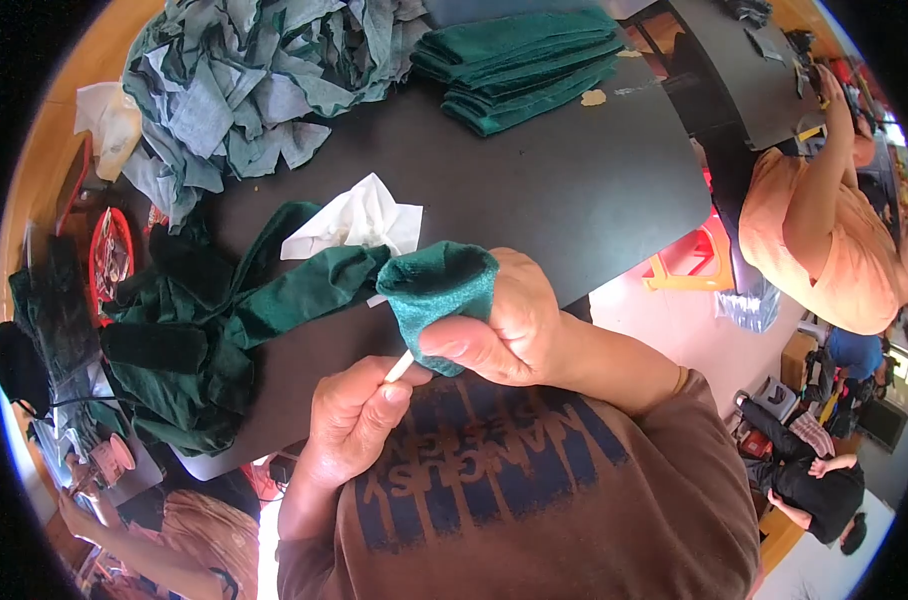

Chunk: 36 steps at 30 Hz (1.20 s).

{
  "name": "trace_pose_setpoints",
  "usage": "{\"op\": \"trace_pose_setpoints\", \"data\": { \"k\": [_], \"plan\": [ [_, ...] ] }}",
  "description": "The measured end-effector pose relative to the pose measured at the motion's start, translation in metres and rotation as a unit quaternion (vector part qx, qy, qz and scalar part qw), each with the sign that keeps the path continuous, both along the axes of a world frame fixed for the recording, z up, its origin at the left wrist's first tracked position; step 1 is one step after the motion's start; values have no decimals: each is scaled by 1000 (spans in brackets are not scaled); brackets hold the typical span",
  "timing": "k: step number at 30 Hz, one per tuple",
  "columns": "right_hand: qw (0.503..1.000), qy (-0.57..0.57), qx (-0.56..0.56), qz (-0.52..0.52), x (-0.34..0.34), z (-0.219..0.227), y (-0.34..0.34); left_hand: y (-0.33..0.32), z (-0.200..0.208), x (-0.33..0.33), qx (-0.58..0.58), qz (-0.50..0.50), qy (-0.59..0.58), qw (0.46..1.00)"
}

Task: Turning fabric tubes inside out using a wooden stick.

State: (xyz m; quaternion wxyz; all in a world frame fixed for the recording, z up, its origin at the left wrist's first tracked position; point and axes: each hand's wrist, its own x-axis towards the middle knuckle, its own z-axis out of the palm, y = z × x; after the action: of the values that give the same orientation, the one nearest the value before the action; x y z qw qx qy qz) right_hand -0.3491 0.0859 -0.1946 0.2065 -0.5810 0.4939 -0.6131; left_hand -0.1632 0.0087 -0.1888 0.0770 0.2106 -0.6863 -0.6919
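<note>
We hold up a green tube (429,300) nr table (494,190) edge, R hand (519,325) fingers clamped on it, mouth open. L hand (359,415) fingers pinch a pale stick (400,367), top end at tube's lower edge. On table: green heap (179,350) to L, tissue (359,218) beyond tube, green stack (519,65) & scraps (244,85) at far side.

We see deep green on the cloth tube (424,305), the fabric bundle (209,375) and the stack (524,50), pale cream on the stick (401,366), grey-blue mixed with green on the scraps (214,115), white on the tissue (359,215), near-black on the bench (574,190), and navy patterning on our brown shirt (534,540).
</note>
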Motion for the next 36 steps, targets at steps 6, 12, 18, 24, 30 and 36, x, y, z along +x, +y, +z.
{"op": "trace_pose_setpoints", "data": {
  "k": [6, 12, 18, 24, 30, 36],
  "plan": [
    [995, -33, -28, -95, 1, -2, -4, -3, -5, 8, 22, -22, -28, 999],
    [999, 32, 16, 37, 10, -15, 6, 4, -4, 0, 52, 30, 20, 998],
    [1000, 16, -10, -16, 3, -12, 2, -2, -6, 8, 76, -3, -9, 997],
    [998, 63, -18, -26, 14, -15, 1, 2, -8, 10, 120, 25, 1, 993],
    [993, 116, 4, -6, 3, -14, 3, 4, -9, 10, 132, 23, 27, 991],
    [995, -95, 31, -10, -11, 8, 4, 2, -10, 13, 92, 0, -10, 996]
  ]
}}
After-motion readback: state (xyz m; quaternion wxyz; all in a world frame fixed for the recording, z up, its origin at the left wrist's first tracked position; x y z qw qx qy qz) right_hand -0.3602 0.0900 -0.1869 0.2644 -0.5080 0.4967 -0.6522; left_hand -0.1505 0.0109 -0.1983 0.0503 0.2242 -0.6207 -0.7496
